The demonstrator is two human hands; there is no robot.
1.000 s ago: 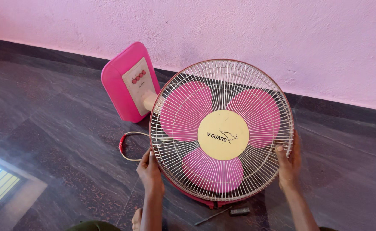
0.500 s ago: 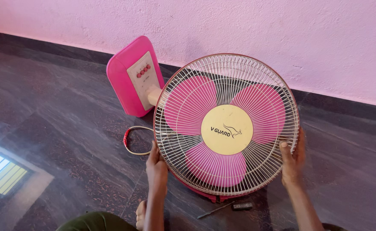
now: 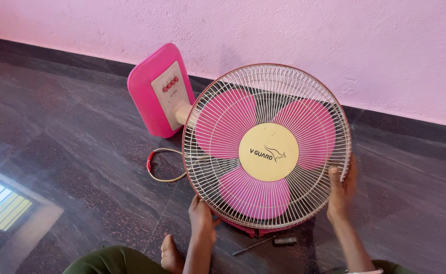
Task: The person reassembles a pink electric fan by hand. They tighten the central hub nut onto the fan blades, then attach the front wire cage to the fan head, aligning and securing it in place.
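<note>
Left hand (image 3: 201,217) lower on fan guard (image 3: 266,147), perhaps gripping.

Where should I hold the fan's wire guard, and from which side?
Hold the wire guard by its round outer rim, low on opposite sides, as the left hand and right hand do. The centre cap offers no grip; the rim does.

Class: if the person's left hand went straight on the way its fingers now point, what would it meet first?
The left hand points up at the round white wire fan guard, already at its lower rim; behind that, probably a pink blade.

Left hand (image 3: 201,215) low, right hand (image 3: 340,190) higher (both curled)
</note>
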